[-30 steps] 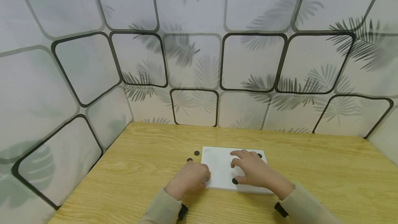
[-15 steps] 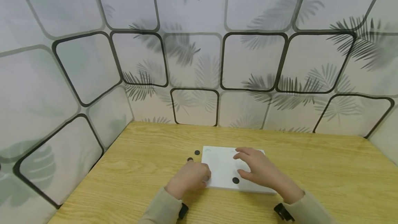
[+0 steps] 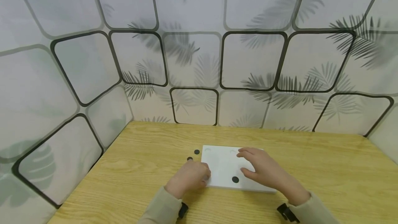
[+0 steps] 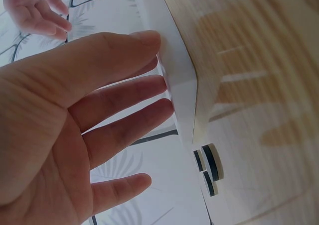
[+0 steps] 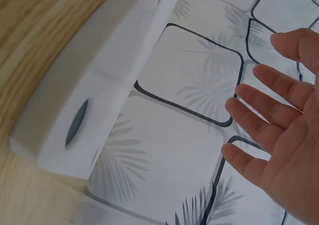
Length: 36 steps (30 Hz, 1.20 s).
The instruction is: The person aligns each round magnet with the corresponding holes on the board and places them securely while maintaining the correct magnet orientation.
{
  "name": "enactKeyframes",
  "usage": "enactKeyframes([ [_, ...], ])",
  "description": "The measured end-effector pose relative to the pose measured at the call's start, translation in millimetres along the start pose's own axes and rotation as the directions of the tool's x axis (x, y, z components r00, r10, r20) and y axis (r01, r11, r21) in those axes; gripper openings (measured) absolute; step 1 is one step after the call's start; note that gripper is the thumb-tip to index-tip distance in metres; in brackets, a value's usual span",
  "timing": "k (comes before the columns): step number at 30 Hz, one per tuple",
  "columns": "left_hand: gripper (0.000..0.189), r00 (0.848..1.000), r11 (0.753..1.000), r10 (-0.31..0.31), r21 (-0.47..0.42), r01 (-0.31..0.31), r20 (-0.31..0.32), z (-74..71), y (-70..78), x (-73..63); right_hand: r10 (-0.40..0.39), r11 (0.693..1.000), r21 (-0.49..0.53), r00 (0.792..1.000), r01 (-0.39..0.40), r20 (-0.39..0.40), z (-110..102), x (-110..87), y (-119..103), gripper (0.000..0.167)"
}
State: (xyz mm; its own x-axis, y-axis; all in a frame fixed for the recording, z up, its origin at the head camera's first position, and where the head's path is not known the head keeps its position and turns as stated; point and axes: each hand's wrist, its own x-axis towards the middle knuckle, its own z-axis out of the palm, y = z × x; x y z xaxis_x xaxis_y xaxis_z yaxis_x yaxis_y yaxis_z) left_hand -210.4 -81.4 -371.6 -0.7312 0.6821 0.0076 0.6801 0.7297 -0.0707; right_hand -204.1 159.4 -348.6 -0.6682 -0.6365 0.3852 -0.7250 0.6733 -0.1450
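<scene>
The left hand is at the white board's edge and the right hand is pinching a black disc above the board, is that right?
Not quite: the right hand holds nothing above the board; the right wrist view shows its fingers apart. The left hand is at its edge.

Plain beige sleeves point(image 3: 162, 207); small black wrist-worn devices point(image 3: 287, 213).

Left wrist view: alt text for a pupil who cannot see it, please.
A left hand touches the edge of a white board on a wooden table. Three black discs lie beside the board; the right hand shows at upper left.
</scene>
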Motion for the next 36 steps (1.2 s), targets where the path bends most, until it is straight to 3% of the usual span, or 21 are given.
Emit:
enactKeyframes([
  [10,0.006,1.000,1.000,-0.012,-0.006,0.013,0.026,-2.4,1.2,-0.7,0.006,1.000,-0.015,1.000,-0.006,-0.024,-8,-14.9,6,0.032],
  [21,0.005,1.000,1.000,-0.004,-0.016,0.005,0.025,-1.0,0.4,-0.5,0.066,0.998,0.009,0.998,-0.066,-0.003,-23,-33.8,13,0.036],
  [36,0.004,1.000,1.000,0.000,-0.016,0.000,0.024,-1.9,1.5,0.4,0.087,0.994,0.061,0.994,-0.091,0.065,-26,-38.0,17,0.033],
])
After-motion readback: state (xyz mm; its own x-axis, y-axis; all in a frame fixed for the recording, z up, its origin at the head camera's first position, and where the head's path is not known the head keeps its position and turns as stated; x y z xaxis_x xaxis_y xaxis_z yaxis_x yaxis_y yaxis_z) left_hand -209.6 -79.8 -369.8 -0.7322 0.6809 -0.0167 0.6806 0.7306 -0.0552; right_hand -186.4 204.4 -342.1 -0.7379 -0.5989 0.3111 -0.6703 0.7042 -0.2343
